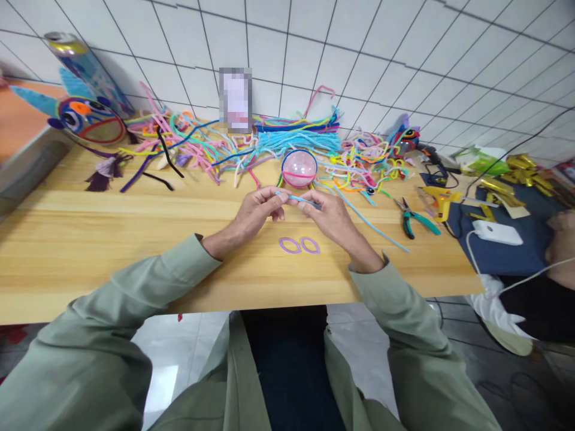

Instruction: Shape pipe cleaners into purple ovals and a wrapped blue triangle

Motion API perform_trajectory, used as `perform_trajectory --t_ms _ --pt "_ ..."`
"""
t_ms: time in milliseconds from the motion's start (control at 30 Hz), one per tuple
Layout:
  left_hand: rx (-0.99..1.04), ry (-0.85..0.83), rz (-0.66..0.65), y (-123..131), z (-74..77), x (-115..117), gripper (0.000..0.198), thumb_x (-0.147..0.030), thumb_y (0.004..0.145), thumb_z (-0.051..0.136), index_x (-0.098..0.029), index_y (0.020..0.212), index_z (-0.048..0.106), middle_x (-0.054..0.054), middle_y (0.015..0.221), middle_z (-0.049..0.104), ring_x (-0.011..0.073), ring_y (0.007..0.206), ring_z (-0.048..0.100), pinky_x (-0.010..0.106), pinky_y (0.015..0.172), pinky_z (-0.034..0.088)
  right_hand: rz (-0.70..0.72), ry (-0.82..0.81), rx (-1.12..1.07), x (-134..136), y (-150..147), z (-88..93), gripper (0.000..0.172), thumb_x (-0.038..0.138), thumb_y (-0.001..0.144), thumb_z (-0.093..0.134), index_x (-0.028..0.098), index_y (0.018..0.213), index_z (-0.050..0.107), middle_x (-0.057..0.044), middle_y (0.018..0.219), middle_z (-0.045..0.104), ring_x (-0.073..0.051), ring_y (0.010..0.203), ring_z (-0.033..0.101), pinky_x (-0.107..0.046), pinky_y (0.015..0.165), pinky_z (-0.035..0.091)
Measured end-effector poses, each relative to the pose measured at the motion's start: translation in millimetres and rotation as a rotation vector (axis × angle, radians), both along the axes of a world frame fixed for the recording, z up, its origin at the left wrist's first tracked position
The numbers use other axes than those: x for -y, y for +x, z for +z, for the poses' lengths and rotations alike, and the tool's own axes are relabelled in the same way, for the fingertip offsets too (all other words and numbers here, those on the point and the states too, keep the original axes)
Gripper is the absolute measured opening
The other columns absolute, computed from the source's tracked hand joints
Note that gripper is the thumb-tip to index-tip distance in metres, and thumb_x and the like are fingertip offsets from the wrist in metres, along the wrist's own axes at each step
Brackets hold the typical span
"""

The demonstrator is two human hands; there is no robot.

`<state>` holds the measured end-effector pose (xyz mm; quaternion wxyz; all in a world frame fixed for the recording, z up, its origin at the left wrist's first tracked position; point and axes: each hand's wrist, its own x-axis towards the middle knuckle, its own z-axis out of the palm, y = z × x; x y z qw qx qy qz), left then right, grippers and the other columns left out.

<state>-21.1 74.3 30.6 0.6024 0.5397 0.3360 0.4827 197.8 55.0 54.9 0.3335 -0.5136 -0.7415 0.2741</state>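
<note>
Both hands hover over a wooden table [135,251]. My left hand [258,211] and my right hand [327,215] each pinch one light blue pipe cleaner [299,199] between them; its long end trails right across the wood. Two small purple pipe-cleaner loops [299,245] lie just below the hands. A clear pink plastic ball [299,168] stands right behind them.
A heap of coloured pipe cleaners [287,146] lines the tiled wall. Green-handled pliers [415,219] and a yellow glue gun [442,200] lie to the right, near a white adapter [497,232] on a dark mat. A colourful craft figure [83,117] stands far left. Another person's arm [561,245] shows at the right edge.
</note>
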Motion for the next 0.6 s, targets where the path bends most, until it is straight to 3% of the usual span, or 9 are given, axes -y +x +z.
perform_trajectory --t_ms 300,467,600 --pt "-0.102 0.003 0.051 -3.2 -6.3 -3.6 0.035 -0.054 0.083 0.085 -0.02 0.085 0.079 0.005 0.085 0.08 0.0118 0.06 0.056 0.027 0.058 0.047 -0.056 0.12 -0.044 -15.5 8.2 -19.5 0.017 0.041 0.099 0.071 0.028 0.098 0.083 -0.002 0.093 0.082 -0.024 0.085 0.07 -0.038 0.081 0.052" --pt "-0.161 0.0 0.102 -3.4 -10.4 -4.2 0.033 -0.052 0.084 0.083 -0.019 0.081 0.08 0.006 0.081 0.08 0.0125 0.06 0.055 0.028 0.059 0.048 -0.087 0.242 0.047 -16.5 24.7 -16.8 0.011 0.031 0.098 0.072 0.029 0.096 0.083 -0.004 0.094 0.081 -0.026 0.09 0.071 -0.041 0.088 0.054" --pt "-0.232 0.034 0.084 -4.7 -11.0 -2.7 0.032 -0.052 0.087 0.082 -0.02 0.081 0.082 0.006 0.083 0.08 0.0154 0.066 0.059 0.029 0.065 0.05 -0.127 0.297 0.064 -17.0 37.1 -12.6 0.013 0.035 0.101 0.072 0.03 0.095 0.083 -0.005 0.094 0.079 -0.027 0.091 0.07 -0.042 0.087 0.055"
